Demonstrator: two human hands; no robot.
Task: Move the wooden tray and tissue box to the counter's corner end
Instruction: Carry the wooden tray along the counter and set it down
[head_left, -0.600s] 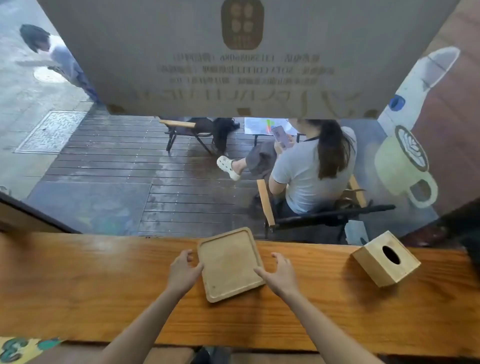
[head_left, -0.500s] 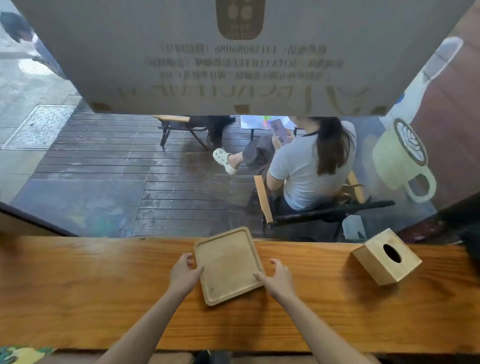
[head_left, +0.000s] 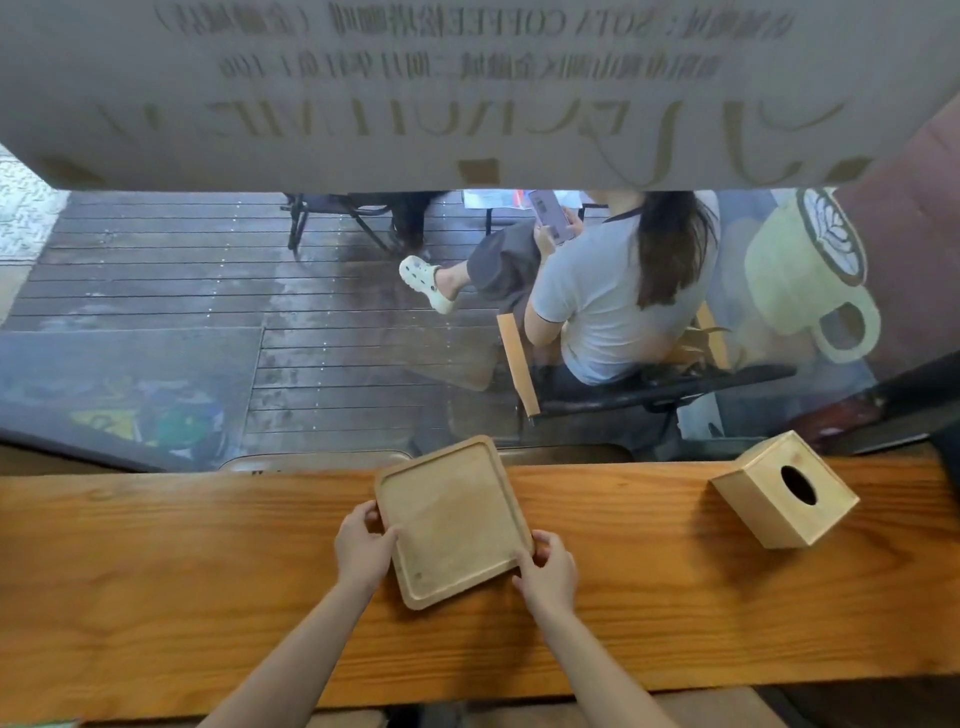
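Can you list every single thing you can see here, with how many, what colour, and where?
wooden tray: one, pale wood, middle of counter, far corner past the back edge
tissue box: one, pale wood, right on counter
counter: one, orange-brown wood, across the front
seated person: one, pale shirt, outside the window
phone: one, in that person's hand
mug picture: one, cream, on the window's right
left hand: grip on tray's left edge
right hand: grip on tray's near right corner

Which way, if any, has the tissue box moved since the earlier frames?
No. The tissue box sits at the same spot by the counter's far edge, right of the wooden tray; only the camera view shifted.
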